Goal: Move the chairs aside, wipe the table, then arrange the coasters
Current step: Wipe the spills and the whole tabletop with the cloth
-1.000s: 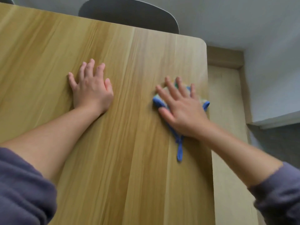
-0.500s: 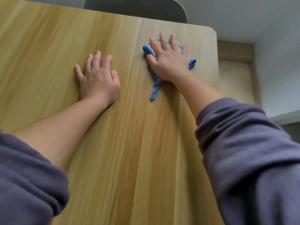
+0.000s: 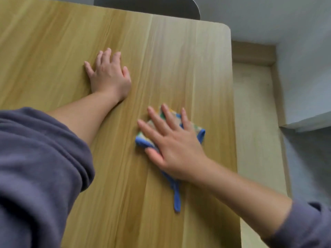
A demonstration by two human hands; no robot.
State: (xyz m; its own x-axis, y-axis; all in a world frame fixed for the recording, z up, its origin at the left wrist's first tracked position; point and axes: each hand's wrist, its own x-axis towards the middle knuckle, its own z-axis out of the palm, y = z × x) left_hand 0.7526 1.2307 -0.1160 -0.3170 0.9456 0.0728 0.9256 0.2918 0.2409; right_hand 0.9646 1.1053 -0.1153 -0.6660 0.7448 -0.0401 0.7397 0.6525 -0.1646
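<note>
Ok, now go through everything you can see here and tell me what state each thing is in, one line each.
left hand: flat, palm down on the table, fingers straight, holding nothing.
right hand: flat, fingers spread, pressing on the cloth.
cloth: folded under the right hand, blue tail trailing toward the person.
table: wooden top bearing both hands and the cloth.
chair: dark back at the table's far edge.

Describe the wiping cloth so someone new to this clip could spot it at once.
On the wooden table, look near its right edge, under the flat right hand. The cloth is pale, patterned, blue-trimmed, with a blue loop trailing toward the viewer; the left hand covers only bare wood.
</note>
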